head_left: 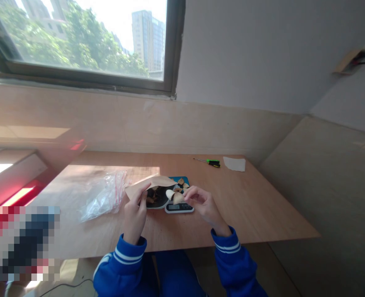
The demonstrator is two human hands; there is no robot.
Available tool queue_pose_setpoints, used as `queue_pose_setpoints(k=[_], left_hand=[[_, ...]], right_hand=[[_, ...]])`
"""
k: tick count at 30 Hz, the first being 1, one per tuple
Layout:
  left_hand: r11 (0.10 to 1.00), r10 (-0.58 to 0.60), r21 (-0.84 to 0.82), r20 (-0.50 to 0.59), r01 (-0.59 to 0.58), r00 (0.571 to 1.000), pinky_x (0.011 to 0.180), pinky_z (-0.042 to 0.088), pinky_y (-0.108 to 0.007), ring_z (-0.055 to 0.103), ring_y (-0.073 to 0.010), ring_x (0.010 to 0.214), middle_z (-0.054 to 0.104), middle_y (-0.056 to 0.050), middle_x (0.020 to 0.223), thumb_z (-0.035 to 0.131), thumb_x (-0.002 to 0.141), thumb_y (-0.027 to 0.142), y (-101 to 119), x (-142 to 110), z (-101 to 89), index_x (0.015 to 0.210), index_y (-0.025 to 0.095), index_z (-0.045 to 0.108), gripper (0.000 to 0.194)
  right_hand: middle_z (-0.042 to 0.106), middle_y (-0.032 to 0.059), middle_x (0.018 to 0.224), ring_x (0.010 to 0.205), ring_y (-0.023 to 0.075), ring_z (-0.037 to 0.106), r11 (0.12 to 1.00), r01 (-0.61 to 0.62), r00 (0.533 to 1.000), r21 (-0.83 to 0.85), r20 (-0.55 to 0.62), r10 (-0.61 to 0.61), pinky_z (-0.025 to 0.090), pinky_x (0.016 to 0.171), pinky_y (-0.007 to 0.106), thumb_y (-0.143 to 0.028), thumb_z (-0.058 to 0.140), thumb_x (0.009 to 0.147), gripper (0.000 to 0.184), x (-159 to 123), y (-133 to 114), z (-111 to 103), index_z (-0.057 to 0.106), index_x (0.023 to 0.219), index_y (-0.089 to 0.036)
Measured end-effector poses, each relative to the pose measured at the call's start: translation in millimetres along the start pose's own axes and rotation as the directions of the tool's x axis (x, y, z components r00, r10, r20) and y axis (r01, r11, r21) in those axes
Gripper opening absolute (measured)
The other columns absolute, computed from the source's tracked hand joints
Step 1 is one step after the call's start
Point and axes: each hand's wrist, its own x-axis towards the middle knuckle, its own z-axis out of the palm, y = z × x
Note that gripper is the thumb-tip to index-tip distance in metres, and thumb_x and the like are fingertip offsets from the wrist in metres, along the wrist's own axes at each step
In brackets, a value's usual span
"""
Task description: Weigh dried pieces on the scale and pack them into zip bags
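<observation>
My left hand (135, 214) is closed on the edge of a light brown paper bag (153, 181), which hangs tilted over a dark surface. My right hand (203, 204) pinches a pale, curved dried slice (176, 198), just above a small digital scale (181, 208) with a white-rimmed display panel. Brown dried pieces (152, 194) lie on the dark area beside my left fingers. More tan slices (181, 181) rest on a blue surface behind the scale. The bag and my hands hide part of the scale, and I cannot read its display.
A clear zip bag (103, 198) lies on the wooden table (250, 210) to the left. Toward the back right are a green and black screwdriver (212, 162) and a white piece of paper (234, 163). The wall and a window (108, 41) stand behind the table.
</observation>
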Motion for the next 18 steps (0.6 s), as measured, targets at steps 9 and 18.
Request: queue_pose_setpoints(k=[9, 18], left_hand=[[0.999, 0.008, -0.032, -0.001, -0.008, 1.000, 0.086, 0.051, -0.038, 0.063, -0.0239, 0.107, 0.068, -0.007, 0.114, 0.043, 0.090, 0.036, 2, 3, 0.1, 0.116, 0.022, 0.065, 0.036], [0.996, -0.026, -0.084, 0.011, 0.027, 1.000, 0.090, 0.050, -0.039, 0.063, -0.0246, 0.107, 0.070, -0.007, 0.112, 0.045, 0.089, 0.036, 3, 7, 0.7, 0.116, 0.022, 0.065, 0.036]], right_hand=[[0.068, 0.0048, 0.096, 0.089, 0.0158, 0.064, 0.775, 0.205, 0.961, -0.598, 0.274, -0.043, 0.050, 0.082, 0.027, -0.007, 0.048, 0.091, 0.025, 31, -21, 40, 0.070, 0.091, -0.018], [0.072, 0.0040, 0.093, 0.090, 0.0153, 0.067, 0.855, 0.196, 0.949, -0.479, 0.313, -0.042, 0.052, 0.084, 0.027, -0.007, 0.050, 0.090, 0.023, 36, -14, 62, 0.070, 0.089, -0.017]])
